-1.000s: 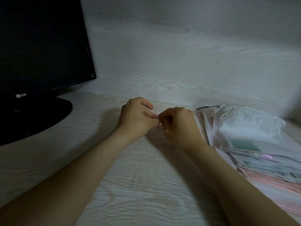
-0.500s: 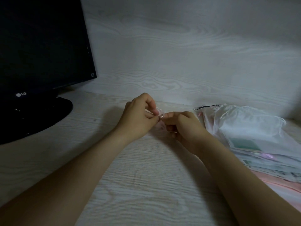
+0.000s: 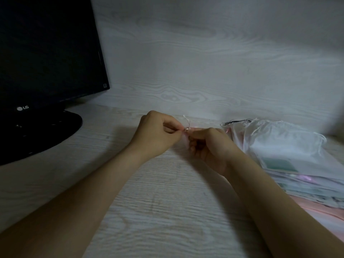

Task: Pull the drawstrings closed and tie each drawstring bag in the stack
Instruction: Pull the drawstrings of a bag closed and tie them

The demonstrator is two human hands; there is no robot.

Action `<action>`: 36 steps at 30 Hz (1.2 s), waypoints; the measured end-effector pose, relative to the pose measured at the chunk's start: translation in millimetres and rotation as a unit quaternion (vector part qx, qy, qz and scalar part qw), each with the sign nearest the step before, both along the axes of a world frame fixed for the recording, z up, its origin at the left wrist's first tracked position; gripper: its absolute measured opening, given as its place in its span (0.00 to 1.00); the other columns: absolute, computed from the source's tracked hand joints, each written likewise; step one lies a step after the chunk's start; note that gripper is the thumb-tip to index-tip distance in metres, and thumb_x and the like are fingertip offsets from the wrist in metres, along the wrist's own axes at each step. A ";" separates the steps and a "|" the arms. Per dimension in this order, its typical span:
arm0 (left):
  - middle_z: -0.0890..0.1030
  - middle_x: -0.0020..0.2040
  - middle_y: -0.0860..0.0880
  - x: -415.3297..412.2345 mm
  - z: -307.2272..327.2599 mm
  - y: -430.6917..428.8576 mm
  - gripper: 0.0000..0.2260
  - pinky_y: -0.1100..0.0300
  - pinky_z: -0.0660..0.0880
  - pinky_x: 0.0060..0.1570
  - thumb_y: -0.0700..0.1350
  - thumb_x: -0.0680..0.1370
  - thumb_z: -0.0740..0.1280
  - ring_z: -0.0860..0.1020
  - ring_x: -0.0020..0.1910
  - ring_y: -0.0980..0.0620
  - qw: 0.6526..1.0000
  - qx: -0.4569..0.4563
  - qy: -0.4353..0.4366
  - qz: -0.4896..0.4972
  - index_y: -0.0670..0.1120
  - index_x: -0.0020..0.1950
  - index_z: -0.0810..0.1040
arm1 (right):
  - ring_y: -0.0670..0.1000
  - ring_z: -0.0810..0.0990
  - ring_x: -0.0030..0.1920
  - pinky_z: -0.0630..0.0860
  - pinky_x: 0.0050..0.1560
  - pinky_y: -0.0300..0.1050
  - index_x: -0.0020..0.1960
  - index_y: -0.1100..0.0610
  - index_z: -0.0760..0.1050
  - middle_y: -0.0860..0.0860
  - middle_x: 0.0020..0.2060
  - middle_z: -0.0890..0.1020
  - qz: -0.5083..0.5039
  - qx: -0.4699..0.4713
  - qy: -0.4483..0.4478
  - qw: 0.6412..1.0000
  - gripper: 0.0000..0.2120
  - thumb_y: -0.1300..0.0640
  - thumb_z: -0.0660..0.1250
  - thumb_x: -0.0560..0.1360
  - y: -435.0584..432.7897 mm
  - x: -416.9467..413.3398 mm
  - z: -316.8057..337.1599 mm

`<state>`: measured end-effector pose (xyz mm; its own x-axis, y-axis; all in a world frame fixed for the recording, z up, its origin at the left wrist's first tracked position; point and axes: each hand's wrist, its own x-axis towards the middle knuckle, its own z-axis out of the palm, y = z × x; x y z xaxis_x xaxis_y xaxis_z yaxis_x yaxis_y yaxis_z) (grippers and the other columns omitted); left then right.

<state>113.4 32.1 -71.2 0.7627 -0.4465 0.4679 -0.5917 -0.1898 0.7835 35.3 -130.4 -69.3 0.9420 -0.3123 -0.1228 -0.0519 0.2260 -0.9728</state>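
Observation:
My left hand (image 3: 155, 134) and my right hand (image 3: 210, 146) meet at mid-table, fingertips almost touching. Between them both hands pinch a thin pale drawstring (image 3: 186, 122), whose loose ends stick up above the fingers. The small bag it belongs to is mostly hidden behind and under my right hand. A stack of sheer drawstring bags (image 3: 290, 155), white and pink, lies flat on the table to the right, with cords trailing at its far left corner.
A black monitor (image 3: 46, 53) on a round black base (image 3: 37, 135) fills the left side. The pale wood-grain table (image 3: 158, 211) runs back to a wall of the same finish. The stack reaches the right edge of view.
My hands have shifted slightly; the right hand turned palm-side toward me, and the drawstring ends now stand up above my fingertips.

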 end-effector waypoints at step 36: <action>0.88 0.44 0.50 2.3 4.4 11.2 0.01 0.43 0.82 0.58 0.43 0.79 0.73 0.87 0.47 0.52 0.994 0.050 0.040 -0.085 0.46 0.47 0.83 | 0.53 0.74 0.38 0.74 0.40 0.47 0.44 0.66 0.85 0.57 0.35 0.78 0.005 -0.124 -0.020 0.992 0.05 0.67 0.70 0.76 10.3 -12.0 9.4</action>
<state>115.7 43.3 -66.8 0.7047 -0.6142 0.3552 -0.5586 -0.1716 0.8115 23.2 -120.1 -59.9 0.9475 -0.3196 -0.0064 -0.0141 -0.0218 -0.9997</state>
